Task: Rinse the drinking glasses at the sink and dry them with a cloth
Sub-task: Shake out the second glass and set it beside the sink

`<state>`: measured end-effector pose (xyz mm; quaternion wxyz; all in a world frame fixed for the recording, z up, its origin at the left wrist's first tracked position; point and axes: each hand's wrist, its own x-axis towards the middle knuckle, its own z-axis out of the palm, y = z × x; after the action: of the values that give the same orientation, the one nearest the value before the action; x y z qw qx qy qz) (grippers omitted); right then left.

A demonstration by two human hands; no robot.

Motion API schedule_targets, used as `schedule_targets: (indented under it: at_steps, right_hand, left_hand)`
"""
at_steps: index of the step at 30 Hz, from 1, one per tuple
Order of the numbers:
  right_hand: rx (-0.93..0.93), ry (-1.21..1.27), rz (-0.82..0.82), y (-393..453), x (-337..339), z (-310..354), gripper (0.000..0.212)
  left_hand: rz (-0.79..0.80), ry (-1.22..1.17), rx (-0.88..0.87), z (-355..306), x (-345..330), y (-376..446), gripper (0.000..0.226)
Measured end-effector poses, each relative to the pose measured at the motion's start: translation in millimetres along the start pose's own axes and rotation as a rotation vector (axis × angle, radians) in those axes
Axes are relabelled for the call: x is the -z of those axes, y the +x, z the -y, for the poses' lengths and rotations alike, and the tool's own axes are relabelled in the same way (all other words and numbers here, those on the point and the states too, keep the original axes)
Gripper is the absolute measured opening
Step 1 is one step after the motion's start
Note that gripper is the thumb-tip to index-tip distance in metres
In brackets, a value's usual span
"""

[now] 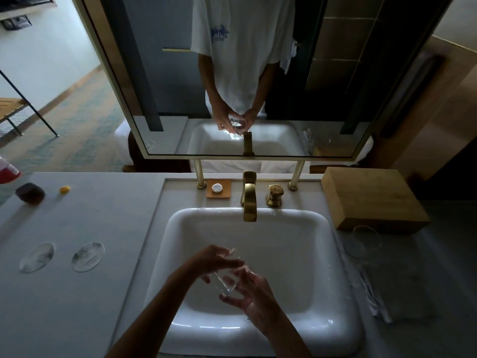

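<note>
Countertop [85, 223] of pale grey stone ran the width of the room before you, a gold-framed mirror [144, 140] above it reflecting your white T-shirt, whose blue script logo was too blurred to read. Set into the counter was the white sink [304, 228] with its brass faucet [249, 200]. A wooden box [371, 197] stood at the right, a folded cloth [392, 293] lay in front of it, and an empty drinking glass [362, 242] stood between them. Two round paper coasters [87, 256] lay at the left. Over the basin, your left hand [219, 259] curled around the upper part of a clear glass [227, 280], while your right hand [254, 293] cupped it from below, fingers bent against its side
</note>
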<state>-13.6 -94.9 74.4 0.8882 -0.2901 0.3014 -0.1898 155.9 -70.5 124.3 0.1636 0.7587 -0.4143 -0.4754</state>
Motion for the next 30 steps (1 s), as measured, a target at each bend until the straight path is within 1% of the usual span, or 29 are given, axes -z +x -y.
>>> schedule_targets:
  at_steps: [2,4,8,11,12,15,19,22,24,26,30]
  right_hand:
    - [-0.013,0.010,-0.030,1.1,0.3,0.3,0.087]
    - [-0.021,0.004,-0.039,1.7,1.3,1.0,0.083]
    - [-0.067,-0.025,-0.051,0.9,3.7,4.3,0.062]
    - [-0.160,-0.012,-0.107,-0.4,5.3,8.4,0.037]
    - [-0.205,-0.010,-0.141,-0.4,7.0,9.0,0.033]
    - [-0.357,-0.002,-0.259,0.9,12.5,9.8,0.041]
    - [-0.454,0.026,-0.313,0.3,15.6,11.2,0.046]
    - [-0.433,0.016,-0.323,-0.7,16.6,15.0,0.043]
    - [-0.376,-0.061,-0.327,0.7,18.0,19.6,0.042]
    - [-0.337,-0.145,-0.326,1.9,19.7,24.0,0.046]
    - [-0.366,-0.200,-0.326,1.4,26.9,22.1,0.053]
  left_hand:
    - [0.014,0.008,0.017,-2.5,0.8,0.6,0.053]
    - [0.031,0.018,0.034,-4.6,1.3,2.9,0.054]
    - [0.056,0.062,0.094,-6.4,-0.2,10.4,0.061]
    - [0.066,0.049,0.181,-2.2,-4.9,15.2,0.069]
    - [0.075,0.050,0.216,0.6,-7.1,16.5,0.072]
    - [0.081,0.060,0.303,10.0,-16.2,19.4,0.081]
    - [0.081,-0.031,0.325,17.9,-30.1,19.4,0.078]
    - [0.057,-0.134,0.265,17.1,-35.7,19.0,0.081]
    - [0.006,-0.166,0.232,11.7,-36.4,19.1,0.078]
    - [-0.027,-0.189,0.210,8.1,-36.3,20.2,0.074]
    - [0.021,-0.264,0.228,10.5,-43.1,16.2,0.075]
